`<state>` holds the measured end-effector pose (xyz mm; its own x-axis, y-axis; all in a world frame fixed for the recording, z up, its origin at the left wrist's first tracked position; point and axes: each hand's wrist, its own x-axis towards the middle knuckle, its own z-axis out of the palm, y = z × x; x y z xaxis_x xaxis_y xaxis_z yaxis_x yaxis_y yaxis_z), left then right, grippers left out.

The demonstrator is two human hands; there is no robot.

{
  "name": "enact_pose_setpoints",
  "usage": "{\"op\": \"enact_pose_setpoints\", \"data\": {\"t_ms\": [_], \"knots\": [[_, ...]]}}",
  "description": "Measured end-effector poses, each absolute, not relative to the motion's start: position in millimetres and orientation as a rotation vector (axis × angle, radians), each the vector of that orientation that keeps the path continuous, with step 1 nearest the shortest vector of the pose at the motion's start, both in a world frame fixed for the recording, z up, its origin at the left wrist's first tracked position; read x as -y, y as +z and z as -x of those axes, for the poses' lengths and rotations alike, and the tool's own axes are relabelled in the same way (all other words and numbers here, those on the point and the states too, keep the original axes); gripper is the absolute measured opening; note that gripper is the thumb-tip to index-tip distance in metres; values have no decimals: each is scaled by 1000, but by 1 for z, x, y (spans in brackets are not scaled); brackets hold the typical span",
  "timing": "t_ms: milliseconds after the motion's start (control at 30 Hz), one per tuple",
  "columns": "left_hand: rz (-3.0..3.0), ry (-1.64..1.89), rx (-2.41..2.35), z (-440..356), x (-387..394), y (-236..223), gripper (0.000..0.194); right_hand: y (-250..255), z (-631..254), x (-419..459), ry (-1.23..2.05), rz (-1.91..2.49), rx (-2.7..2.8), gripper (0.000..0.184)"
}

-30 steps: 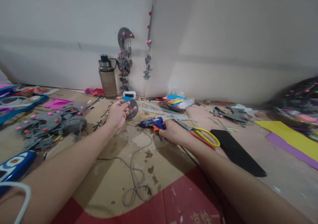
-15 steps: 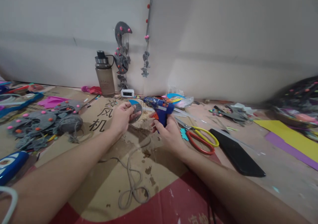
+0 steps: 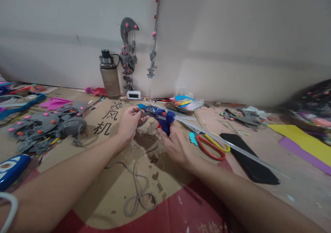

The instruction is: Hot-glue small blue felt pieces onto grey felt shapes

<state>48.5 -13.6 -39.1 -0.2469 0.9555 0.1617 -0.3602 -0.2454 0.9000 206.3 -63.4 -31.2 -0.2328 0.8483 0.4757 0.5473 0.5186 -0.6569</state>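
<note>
My left hand pinches a grey felt piece with a bit of blue at its top edge; the glue gun hides much of it. In my right hand is a blue hot glue gun, its nozzle pointing left right at the felt. A long clear glue stick juts from the gun's back, over the scissors and phone. Below both hands, a loose grey cord lies looped on the cardboard.
Scissors and a black phone lie right of my right hand. Grey felt pieces with pompoms and a yarn ball are at left. A bottle stands by the wall, near a small white clock and a dish.
My right hand has tilted the glue gun and brought its nozzle left onto the felt piece. The felt has turned and is now mostly covered. The glue stick now shows across the scissors.
</note>
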Motion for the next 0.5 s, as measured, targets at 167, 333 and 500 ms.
{"op": "enact_pose_setpoints", "data": {"t_ms": [167, 333, 500], "knots": [[-934, 1679, -985, -48, 11, -43, 18, -37, -206, 60, 459, 1148, 1915, 33], [-929, 1687, -1013, -48, 10, -43, 16, -37, -205, 60, 451, 1156, 1914, 30], [-933, 1706, -978, -48, 13, -40, 19, -37, -206, 58, 427, 1110, 1900, 32]]}}
